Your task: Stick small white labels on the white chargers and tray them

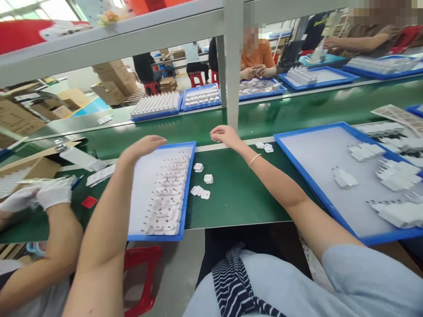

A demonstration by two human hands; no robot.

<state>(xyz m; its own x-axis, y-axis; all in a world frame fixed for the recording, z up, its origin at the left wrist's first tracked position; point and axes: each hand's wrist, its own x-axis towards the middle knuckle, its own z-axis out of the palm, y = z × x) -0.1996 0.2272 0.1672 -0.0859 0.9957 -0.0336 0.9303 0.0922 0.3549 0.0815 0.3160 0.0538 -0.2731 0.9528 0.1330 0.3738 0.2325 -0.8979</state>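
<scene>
My left hand (145, 146) is raised over the far edge of the blue-rimmed tray (190, 185), its fingers loosely extended with nothing visible in them. Inside that tray stand rows of white plastic parts (172, 198) with metal pins. My right hand (225, 134) hovers above the far side of the green bench, beside the grey post; its fingers are curled together, and whether anything small is between them is hidden. Between the two trays lie small white square pieces (208, 178), and a few more (268, 148) sit beyond my right forearm.
At the right is a second blue-rimmed tray (307, 176) with white pronged parts (343, 177). A co-worker's gloved hands (54, 193) are at the left, near a red piece (89, 202). A grey post (232, 66) rises ahead under a shelf.
</scene>
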